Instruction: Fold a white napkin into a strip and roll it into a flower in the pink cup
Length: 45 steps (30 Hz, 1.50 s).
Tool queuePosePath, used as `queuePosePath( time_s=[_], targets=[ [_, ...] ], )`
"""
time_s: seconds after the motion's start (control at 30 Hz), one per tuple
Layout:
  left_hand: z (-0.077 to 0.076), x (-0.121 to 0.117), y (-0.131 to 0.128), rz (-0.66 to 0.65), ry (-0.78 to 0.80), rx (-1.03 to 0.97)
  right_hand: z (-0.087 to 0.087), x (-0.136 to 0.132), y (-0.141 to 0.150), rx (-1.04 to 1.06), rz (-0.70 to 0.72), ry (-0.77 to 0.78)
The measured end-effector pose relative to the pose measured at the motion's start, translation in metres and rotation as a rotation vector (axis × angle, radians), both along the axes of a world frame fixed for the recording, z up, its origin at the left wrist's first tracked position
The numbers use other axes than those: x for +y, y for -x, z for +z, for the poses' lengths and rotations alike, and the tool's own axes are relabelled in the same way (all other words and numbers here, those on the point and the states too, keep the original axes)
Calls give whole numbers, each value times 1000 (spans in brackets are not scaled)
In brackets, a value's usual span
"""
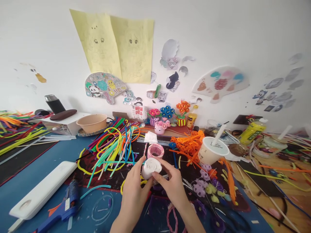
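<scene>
Between both hands I hold a white roll (pixel 152 165), which looks like wound-up tissue, over the middle of the work mat. My left hand (pixel 133 187) grips its left side with fingers and thumb. On the right side, my right hand (pixel 173 183) pinches it, the thumb at its lower edge. Just beyond stands a small pink fuzzy pot (pixel 155 150), its round opening facing up. A white piece of tissue (pixel 151 137) lies behind the pot. Pink pipe-cleaner loops (pixel 172 217) show beneath my right forearm.
To the left are bundled coloured pipe cleaners (pixel 116 142), a blue glue gun (pixel 69 202) and a white elongated case (pixel 43 191). On the right stand a lidded cup with a straw (pixel 213 150), orange pipe-cleaner pieces (pixel 188 144) and black scissors (pixel 229 218). Small flower pots (pixel 181 120) line the back.
</scene>
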<state>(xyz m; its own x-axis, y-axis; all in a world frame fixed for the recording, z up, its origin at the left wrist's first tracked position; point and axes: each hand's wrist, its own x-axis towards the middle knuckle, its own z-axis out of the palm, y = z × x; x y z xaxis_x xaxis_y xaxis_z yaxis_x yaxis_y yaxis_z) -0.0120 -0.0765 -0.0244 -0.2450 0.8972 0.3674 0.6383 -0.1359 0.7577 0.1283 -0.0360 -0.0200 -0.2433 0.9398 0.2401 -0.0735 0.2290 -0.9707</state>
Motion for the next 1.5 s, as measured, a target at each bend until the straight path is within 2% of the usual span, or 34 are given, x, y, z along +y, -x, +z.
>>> queuePosePath(
  time_s=[0.13, 0.23, 0.43, 0.5, 0.6, 0.7, 0.8, 0.9, 1.03, 1.23, 1.33, 1.5],
  targets=[
    [5, -1, 1, -56, 47, -65, 0, -1, 3, -12, 19, -57],
    [4, -3, -5, -34, 17, -74, -2, -4, 9, -4, 19, -100],
    [-1, -3, -15, -69, -23, -128, -4, -7, 15, 25, -41, -68],
    [-1, -5, -14, -136, -12, -259, -1, -7, 13, 46, -60, -58],
    [5, -11, -13, -267, 74, -636, 4, -8, 10, 51, -86, -82],
    [17, -20, -13, -356, 186, -1000, 7, -10, 7, 64, -84, -137],
    [31, -26, -15, -378, 244, -1181, 6, -12, 7, 72, -63, -183],
    [41, -27, -19, -357, 271, -1235, 4, -12, 8, 47, -62, -232],
    [46, -25, -25, -314, 267, -1246, 2, -13, 9, 5, -82, -321],
    [48, -21, -34, -208, 261, -1266, 1, -14, 10, -53, -136, -361],
    [47, -19, -38, -118, 217, -1275, 2, -13, 10, -86, -176, -444],
    [46, -13, -38, -16, 240, -1281, 4, -14, 9, -125, -201, -552]
  ],
)
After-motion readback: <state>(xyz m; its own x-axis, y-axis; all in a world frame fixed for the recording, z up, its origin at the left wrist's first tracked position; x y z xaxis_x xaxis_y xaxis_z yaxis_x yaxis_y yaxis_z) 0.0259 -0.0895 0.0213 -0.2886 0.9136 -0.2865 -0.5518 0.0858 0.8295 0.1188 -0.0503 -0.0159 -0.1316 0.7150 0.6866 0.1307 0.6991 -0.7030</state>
